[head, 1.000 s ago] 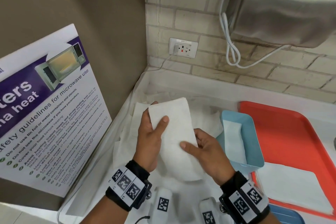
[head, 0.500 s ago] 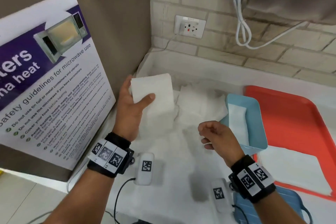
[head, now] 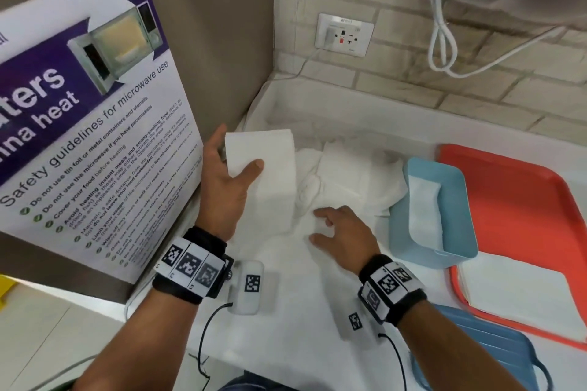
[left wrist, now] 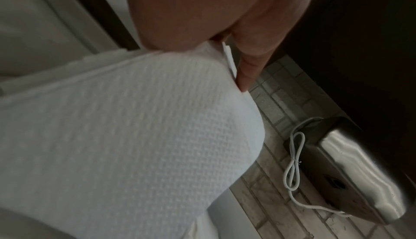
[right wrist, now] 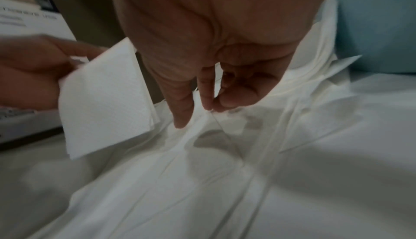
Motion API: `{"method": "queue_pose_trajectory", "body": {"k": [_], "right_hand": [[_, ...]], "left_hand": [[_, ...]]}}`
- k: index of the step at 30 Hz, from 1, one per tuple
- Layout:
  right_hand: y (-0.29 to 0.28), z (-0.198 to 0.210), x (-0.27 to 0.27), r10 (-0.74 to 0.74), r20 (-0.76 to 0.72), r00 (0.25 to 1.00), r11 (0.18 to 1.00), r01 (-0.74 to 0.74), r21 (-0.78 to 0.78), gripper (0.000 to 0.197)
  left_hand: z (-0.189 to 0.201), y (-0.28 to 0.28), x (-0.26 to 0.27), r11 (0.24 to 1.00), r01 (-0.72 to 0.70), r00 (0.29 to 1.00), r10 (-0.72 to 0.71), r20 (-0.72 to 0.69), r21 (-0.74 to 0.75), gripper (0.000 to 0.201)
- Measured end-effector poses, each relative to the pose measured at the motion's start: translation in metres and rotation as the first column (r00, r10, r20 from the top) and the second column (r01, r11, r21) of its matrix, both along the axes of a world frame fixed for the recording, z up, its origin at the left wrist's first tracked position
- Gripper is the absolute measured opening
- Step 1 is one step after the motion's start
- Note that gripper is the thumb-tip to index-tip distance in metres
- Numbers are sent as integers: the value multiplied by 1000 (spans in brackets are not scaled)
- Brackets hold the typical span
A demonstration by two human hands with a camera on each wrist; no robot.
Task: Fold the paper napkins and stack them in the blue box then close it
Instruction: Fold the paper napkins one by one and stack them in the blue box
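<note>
Head view, left hand (head: 222,190) still gripping folded napkin (head: 260,168), right hand (head: 343,235) lowered, fingers pinching loose napkin (right wrist: 202,154)

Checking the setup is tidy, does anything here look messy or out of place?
Yes: the unfolded white paper napkins lie in a crumpled, overlapping heap left of the open light-blue plastic box, one edge draped against its side. Nothing looks torn or spilled.

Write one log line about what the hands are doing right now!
left hand: holds folded napkin | right hand: pinches loose napkin on counter | blue box: open, napkin inside | lid: off
</note>
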State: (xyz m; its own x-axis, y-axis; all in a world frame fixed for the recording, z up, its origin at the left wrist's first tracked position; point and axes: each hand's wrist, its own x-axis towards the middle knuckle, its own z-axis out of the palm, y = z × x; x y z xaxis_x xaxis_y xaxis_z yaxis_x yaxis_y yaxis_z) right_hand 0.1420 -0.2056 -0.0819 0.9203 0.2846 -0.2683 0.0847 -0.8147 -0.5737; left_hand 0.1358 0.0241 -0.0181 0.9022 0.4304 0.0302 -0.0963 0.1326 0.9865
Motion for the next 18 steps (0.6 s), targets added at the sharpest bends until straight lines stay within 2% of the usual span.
{"method": "queue_pose_trajectory", "body": {"k": [2, 4, 6, 8, 9, 11, 12, 14, 16, 18], "right_hand": [[11, 0, 8, 23, -8, 1000, 997, -23, -76, 69], [19, -2, 12, 54, -25, 998, 986, -57, -156, 70], [23, -3, 13, 89, -6, 996, 975, -88, -204, 56], [21, -5, 15, 80, 30, 996, 982, -73, -176, 33], [19, -4, 15, 48, 36, 998, 992, -44, -118, 22], [9, -5, 17, -50, 14, 999, 997, 49, 65, 30], [3, -3, 18, -118, -32, 992, 972, 122, 200, 32], [-7, 11, 20, -224, -105, 969, 858, 247, 449, 28], [-16, 31, 22, -299, -69, 952, 781, 286, 555, 28], [-23, 58, 24, -343, 38, 939, 763, 255, 595, 22]], "left_hand": [[1, 2, 1, 1000, -1, 1000, 1, 3, 5, 83], [2, 4, 1, 1000, 1, 1000, -1, 11, 13, 81], [3, 6, 0, 999, -6, 1000, 6, 17, 32, 80], [3, 10, -2, 999, -17, 1000, 16, 13, 46, 79], [3, 12, -3, 999, -20, 1000, 19, 8, 51, 78], [1, 15, -4, 998, -19, 1000, 19, 0, 58, 77], [0, 16, -4, 998, -17, 1000, 17, 1, 62, 76], [0, 16, -3, 996, -21, 1000, 20, 14, 83, 73], [1, 14, 0, 995, -12, 1000, 9, 28, 102, 69], [2, 11, 3, 994, 9, 999, -14, 48, 106, 67]]}}
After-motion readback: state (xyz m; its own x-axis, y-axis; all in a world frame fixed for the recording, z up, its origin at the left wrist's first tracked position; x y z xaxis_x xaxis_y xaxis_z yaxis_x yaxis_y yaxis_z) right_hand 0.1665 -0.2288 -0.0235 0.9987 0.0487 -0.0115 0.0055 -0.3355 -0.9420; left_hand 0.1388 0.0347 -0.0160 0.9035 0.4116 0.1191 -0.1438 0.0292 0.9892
